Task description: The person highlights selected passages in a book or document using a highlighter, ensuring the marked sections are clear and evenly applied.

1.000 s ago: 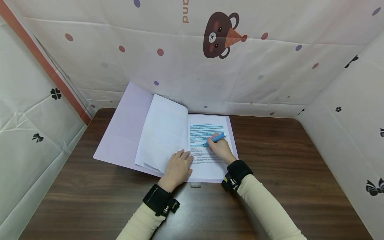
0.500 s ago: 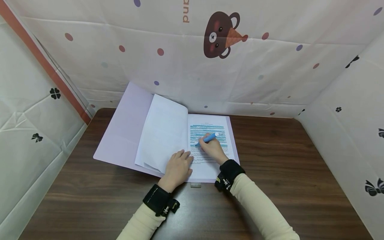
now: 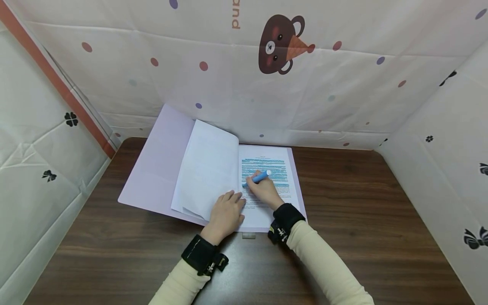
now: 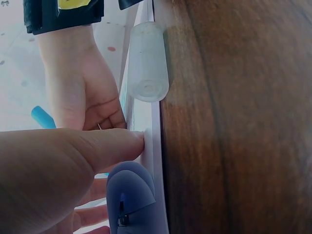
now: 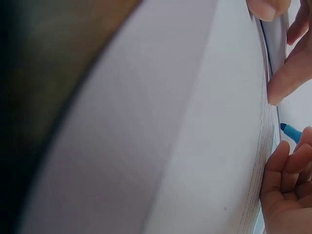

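My right hand (image 3: 266, 192) pinches a blue highlighter (image 3: 262, 176), its tip at the left end of a text line on the printed page (image 3: 263, 218). Blue marking covers the upper lines of that page; the lower ones are plain black. In the right wrist view the highlighter's dark tip (image 5: 283, 126) pokes out past the curled fingers. My left hand (image 3: 225, 212) lies with fingers spread over the turned-back sheets (image 3: 207, 161) and the inner edge of the printed page. Beneath the papers is an opened lavender folder (image 3: 150, 169).
A small translucent tab (image 3: 248, 235) sticks out from the folder's front edge, also seen as a frosted rounded piece (image 4: 148, 63) in the left wrist view. The brown wooden table (image 3: 343, 195) extends around the folder. Patterned fabric (image 3: 362, 97) walls the back and sides.
My right hand has slid left with the highlighter, from mid-page to the left margin. My left hand, the folder and the sheets have stayed in place.
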Motion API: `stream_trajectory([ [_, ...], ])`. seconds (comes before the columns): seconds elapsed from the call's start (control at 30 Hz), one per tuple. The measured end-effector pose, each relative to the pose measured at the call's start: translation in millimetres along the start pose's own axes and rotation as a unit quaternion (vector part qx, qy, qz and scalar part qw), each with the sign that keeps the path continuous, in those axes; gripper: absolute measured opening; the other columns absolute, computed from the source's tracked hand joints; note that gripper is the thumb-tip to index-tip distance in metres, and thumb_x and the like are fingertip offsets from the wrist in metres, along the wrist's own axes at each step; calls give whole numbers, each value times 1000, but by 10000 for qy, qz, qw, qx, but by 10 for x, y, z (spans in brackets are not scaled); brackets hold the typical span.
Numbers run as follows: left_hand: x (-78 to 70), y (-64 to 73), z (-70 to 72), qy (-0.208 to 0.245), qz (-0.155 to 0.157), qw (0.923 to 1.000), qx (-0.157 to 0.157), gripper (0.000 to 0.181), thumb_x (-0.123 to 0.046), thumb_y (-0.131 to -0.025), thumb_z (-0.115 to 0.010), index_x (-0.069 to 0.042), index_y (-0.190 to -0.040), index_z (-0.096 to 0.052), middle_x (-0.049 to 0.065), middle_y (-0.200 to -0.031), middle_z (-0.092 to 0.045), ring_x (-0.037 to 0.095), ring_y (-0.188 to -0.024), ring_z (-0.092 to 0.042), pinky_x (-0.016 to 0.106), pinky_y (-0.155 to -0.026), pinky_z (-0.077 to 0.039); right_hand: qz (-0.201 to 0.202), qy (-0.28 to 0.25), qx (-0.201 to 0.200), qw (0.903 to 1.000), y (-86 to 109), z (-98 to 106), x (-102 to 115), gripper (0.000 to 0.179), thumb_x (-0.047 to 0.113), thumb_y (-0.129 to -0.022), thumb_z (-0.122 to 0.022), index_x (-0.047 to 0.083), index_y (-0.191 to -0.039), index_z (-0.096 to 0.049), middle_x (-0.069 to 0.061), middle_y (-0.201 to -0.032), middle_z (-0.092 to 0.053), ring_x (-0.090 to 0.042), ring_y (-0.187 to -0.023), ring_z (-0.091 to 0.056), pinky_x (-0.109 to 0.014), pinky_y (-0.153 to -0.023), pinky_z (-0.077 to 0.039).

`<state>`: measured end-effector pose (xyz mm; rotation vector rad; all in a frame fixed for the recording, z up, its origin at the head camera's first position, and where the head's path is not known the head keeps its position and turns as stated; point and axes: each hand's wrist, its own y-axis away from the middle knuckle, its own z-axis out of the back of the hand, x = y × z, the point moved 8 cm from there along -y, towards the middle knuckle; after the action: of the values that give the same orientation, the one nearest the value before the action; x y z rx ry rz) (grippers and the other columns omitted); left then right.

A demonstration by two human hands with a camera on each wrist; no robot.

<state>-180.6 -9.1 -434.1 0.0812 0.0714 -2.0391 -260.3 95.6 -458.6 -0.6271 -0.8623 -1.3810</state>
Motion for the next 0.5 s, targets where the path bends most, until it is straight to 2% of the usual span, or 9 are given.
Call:
stream_trajectory([
  [0.5,-8,16,6,-111,-11,9999,14,44,-33,-82,-66,-14,-120,-61,7,-131,-54,28,-126,-43,40,-103,-35,27,253,23,9997,-18,-29,20,24,35,-92,-50,14,-80,-52,1,-63,-58,-13,-60,-54,-26,-60,-42],
])
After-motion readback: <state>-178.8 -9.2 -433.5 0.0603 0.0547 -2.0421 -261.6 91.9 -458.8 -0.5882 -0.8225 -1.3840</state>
